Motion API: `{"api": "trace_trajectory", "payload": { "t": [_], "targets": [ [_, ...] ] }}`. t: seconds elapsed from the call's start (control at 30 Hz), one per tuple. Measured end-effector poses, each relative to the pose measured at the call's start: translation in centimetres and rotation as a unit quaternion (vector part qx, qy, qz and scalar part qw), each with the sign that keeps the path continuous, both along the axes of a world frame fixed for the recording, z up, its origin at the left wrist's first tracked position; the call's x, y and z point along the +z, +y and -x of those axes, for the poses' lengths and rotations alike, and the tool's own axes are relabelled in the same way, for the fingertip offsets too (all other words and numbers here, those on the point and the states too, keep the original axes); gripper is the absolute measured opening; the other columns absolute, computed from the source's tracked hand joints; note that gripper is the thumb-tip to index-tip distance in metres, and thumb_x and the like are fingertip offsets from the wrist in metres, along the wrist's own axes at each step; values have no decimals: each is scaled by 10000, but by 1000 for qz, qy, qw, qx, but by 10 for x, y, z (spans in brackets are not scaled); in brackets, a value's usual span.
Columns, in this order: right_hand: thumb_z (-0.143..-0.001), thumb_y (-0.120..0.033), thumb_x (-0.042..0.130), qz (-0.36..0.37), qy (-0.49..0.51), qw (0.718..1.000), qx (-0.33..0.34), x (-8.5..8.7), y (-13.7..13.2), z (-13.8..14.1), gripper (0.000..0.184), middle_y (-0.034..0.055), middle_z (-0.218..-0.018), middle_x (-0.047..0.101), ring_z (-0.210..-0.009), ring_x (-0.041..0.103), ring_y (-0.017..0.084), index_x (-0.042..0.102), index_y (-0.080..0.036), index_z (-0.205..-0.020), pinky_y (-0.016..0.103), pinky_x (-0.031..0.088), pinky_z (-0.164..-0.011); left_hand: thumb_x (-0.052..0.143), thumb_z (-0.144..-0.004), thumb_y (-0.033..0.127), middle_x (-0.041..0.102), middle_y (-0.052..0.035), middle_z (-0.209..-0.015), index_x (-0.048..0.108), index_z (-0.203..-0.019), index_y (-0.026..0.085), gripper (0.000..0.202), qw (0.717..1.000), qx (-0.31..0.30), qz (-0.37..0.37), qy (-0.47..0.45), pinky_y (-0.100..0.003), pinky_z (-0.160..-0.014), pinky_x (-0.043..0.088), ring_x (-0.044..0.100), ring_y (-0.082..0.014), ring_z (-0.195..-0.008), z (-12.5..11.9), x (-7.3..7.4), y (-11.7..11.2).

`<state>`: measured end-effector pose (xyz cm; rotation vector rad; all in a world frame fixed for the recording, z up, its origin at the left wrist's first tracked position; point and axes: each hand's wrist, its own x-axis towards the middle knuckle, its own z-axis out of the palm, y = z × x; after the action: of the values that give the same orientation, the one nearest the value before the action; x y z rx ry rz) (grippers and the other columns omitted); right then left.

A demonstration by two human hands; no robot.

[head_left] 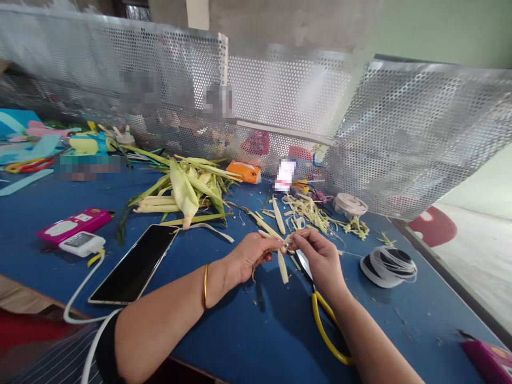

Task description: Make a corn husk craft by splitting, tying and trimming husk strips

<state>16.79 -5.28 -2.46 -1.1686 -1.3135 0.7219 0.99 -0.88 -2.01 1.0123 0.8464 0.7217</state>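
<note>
Between my hands is a small bundle of pale corn husk strips (282, 266), with pieces sticking out to several sides. My left hand (253, 257), a gold bangle at its wrist, pinches the bundle from the left. From the right, the fingertips of my right hand (318, 261) are pressed together at the middle of the same bundle. Scissors with yellow handles (326, 325) lie on the table partly under my right hand. A thin white thread runs right from near my right hand to a spool (388, 266).
Green corn husks (186, 194) are heaped behind my left hand; husk scraps (308, 210) lie beyond my right. A tablet (134, 264), a power bank (82, 242) and a white cable lie left. An orange packet (245, 172), lit phone (285, 176) and perforated metal screen (288, 90) stand behind.
</note>
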Motion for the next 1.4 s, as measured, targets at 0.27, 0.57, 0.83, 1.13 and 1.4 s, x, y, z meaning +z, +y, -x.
{"api": "trace_trajectory", "payload": {
  "t": [0.27,0.57,0.83,1.13,1.4],
  "targets": [
    [-777,-440,682,60,51,997,-8,-2,3,-1,265,1,-617,635,-607,580,147,657,-176,-769,289,463,-646,737,-607,269,613,-28,-628,693,-607,131,145,997,54,-41,41,-252,-518,259,368,-75,-519,-1,0,0],
    [-806,-382,528,126,-394,892,-185,23,-22,-48,188,42,-756,667,-632,602,205,614,-222,-855,298,366,-569,707,-578,270,525,15,-517,680,-573,129,143,987,127,-68,76,-241,-493,240,343,-73,-491,7,-1,17],
    [-699,-119,525,241,-604,752,-104,-33,-98,-51,449,118,-881,670,-783,675,283,584,-171,-1141,327,407,-639,668,-571,238,467,24,-467,647,-504,135,125,979,144,-79,124,-235,-461,223,331,-69,-458,14,5,26],
    [-687,-192,523,278,-410,859,-125,-27,-95,-65,587,51,-688,691,-614,647,271,566,-252,-1269,325,414,-566,651,-567,200,495,12,-458,648,-481,133,110,980,145,-66,115,-230,-456,234,328,-65,-453,14,4,27],
    [-794,-556,632,309,177,934,19,13,-108,-50,490,-77,-524,402,-356,273,65,570,-241,-1164,210,282,-364,667,-561,245,507,5,-491,656,-518,127,126,981,147,-65,105,-221,-444,209,352,-63,-456,15,4,30]
  ]
}}
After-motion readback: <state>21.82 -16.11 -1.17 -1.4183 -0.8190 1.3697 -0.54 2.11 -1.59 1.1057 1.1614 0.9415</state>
